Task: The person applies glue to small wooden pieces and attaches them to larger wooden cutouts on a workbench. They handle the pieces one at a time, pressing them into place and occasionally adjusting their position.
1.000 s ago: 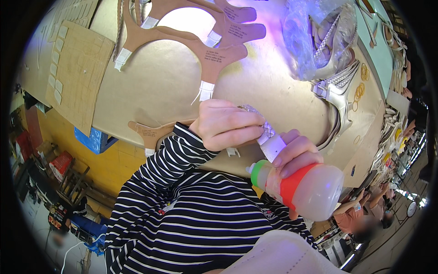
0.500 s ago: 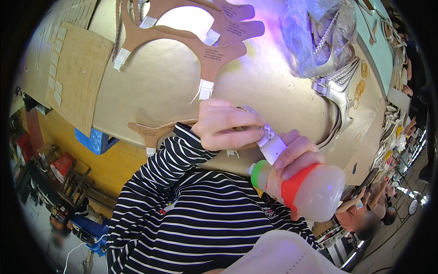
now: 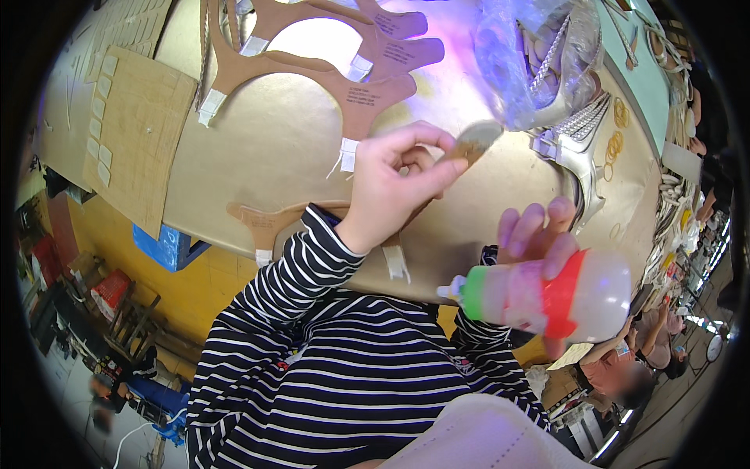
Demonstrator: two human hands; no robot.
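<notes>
My left hand [image 3: 391,180] pinches a strap [image 3: 478,141] between thumb and fingertips; its rounded end is blurred and looks tan and silver. A tan leather shoe piece [image 3: 262,223] with white tabs lies under my left wrist at the table's near edge; whether the strap belongs to it is hidden. In my right hand [image 3: 539,230] is a plastic squeeze bottle [image 3: 601,293] with a green collar, white nozzle and red tape. It lies on its side in the grip, nozzle pointing left, apart from the strap.
Beyond my hands, more tan leather pieces [image 3: 312,66] overlap on the gold-coloured table [image 3: 242,156]. A cardboard sheet [image 3: 137,125] with small white pieces is at left. At far right are a plastic bag [image 3: 512,62], silver braided straps [image 3: 582,129] and rubber bands [image 3: 615,146]. A co-worker [image 3: 605,359] sits beyond.
My left hand has turned and lifted the strap end up and away to the right. My right hand has let go of the strap and moved right with the bottle.
</notes>
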